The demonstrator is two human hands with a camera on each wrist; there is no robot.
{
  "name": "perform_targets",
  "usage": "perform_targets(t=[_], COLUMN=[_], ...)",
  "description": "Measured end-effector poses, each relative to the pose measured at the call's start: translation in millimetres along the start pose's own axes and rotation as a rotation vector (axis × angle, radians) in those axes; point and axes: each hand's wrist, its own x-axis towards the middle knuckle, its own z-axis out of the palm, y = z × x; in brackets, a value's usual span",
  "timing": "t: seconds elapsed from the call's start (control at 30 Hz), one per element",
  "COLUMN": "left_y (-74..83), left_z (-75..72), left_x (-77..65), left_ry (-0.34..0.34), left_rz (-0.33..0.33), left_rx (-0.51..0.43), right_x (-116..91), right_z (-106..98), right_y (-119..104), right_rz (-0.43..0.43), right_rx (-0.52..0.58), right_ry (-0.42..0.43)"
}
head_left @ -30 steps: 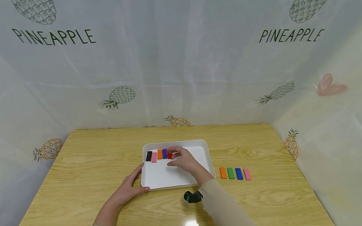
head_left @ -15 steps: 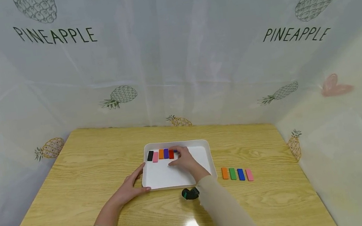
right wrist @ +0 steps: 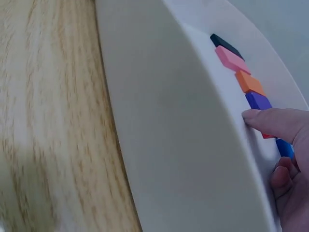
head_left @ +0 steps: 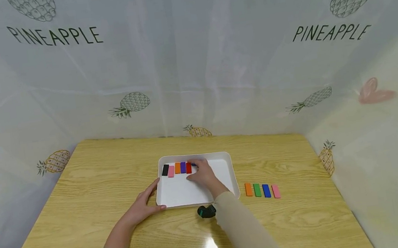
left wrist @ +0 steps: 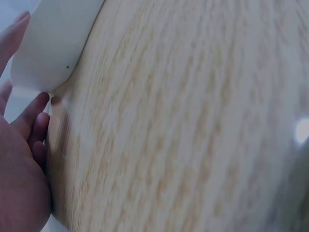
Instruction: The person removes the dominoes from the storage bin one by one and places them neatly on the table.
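Inside a white tray (head_left: 178,198) stands a row of flat, domino-like blocks along the far side: black (head_left: 165,170), pink (head_left: 171,171), orange (head_left: 177,168), purple (head_left: 183,167), red (head_left: 188,168) and blue (right wrist: 284,148). My right hand (head_left: 202,174) reaches over the blue block, its fingers beside it and partly hiding it. In the right wrist view the thumb extends across the red block, apart from the blue one. My left hand (head_left: 141,207) spreads around the tray's near left corner, thumb at the front wall and fingers at the left side.
To the right of the tray, orange (head_left: 248,189), green (head_left: 257,190), blue (head_left: 266,191) and pink (head_left: 276,191) blocks lie in a row on the wooden table (head_left: 113,164). A pineapple-print sheet (head_left: 190,58) hangs behind and beside the table.
My right hand has shifted slightly right along the row, uncovering the red block and part of the blue one. My left hand keeps its place at the tray corner.
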Motion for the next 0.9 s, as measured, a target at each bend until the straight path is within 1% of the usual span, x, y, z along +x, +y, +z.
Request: perform_targets(t=[0.1, 0.17, 0.4, 0.73, 0.9], left_y=[-1.0, -1.8, -4.3, -2.6, -0.4], left_z=[-0.4, -0.8, 0.6, 0.9, 0.7], left_x=[0.6, 0.9, 2.7, 1.9, 1.6], left_ry=[-0.001, -0.002, -0.003, 0.007, 0.007], left_rz=[0.035, 0.047, 0.021, 0.003, 0.010], left_rx=[-0.008, -0.011, -0.037, -0.029, -0.030], right_x=[0.0, 1.0, 4.6, 3.2, 3.9], right_z=[-0.5, -0.3, 1.2, 0.5, 0.0], right_y=[-1.1, -0.7, 3.4, 3.6, 4.9], right_rz=[-0.007, -0.012, -0.024, -0.023, -0.013], right_rx=[-0.023, -0.037, -0.039, -0.030, 0.013], right_ry=[-0.001, -0.002, 0.004, 0.010, 0.004])
